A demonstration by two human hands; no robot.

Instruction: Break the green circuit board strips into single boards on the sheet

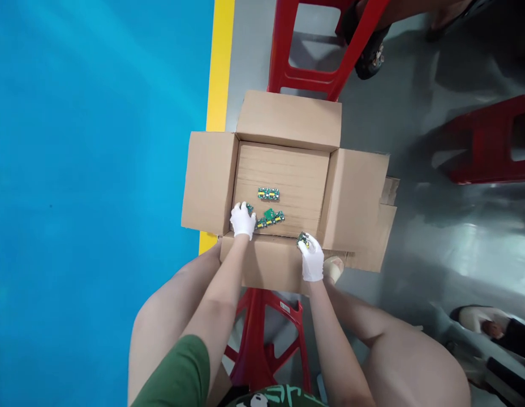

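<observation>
My right hand (312, 260), in a white glove, pinches a small green circuit board (302, 239) above the near right edge of an open cardboard box (288, 164). My left hand (242, 220), also gloved in white, is inside the box near its left wall. Its curled fingers grip another green circuit board (249, 208), mostly hidden by the glove. Beside the left hand, several green boards with yellow parts (270, 220) lie in a slanted row. Farther in, a joined pair of boards (268, 194) lies flat on the cardboard.
The box's flaps (209, 181) are folded outward on all sides. A red plastic stool (305, 73) stands just beyond the far flap, and another red stool (262, 339) is below the near flap. A yellow stripe (220, 68) borders blue flooring at left. Another person's foot (370, 59) shows at the top.
</observation>
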